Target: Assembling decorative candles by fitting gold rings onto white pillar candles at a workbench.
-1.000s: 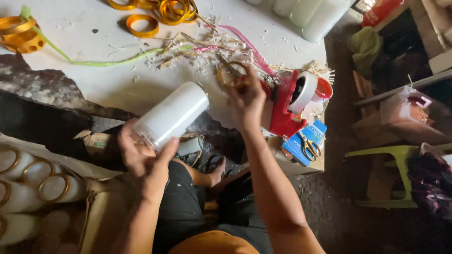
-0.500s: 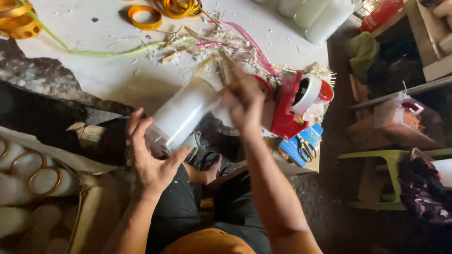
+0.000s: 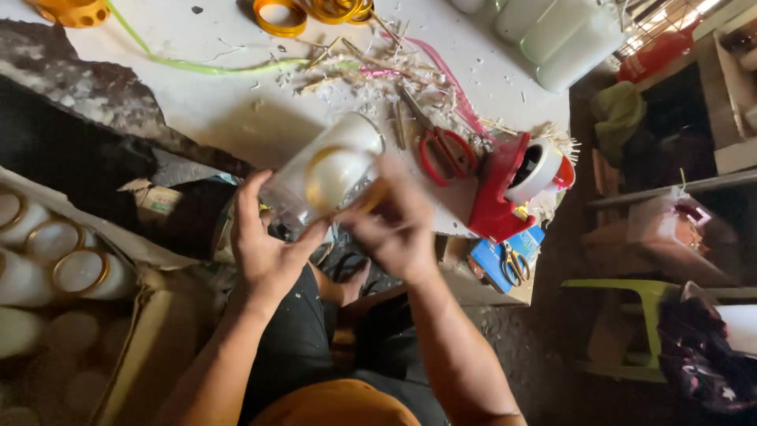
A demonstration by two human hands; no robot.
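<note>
Candle held in both hands above the desk edge.
Left hand grips its base; right hand pinches gold ribbon: a loose grip could drop it.

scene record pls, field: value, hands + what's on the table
left hand: grips the lower end of a white candle in a clear cylinder, tilted over the table edge
right hand: on the candle's side, at a gold ribbon band; blurred
table: white, littered with straw scraps
scissors: red handles, lying flat
tape dispenser: red, at the table's corner
ribbon rolls: gold, far edge
box at left: more candles
</note>
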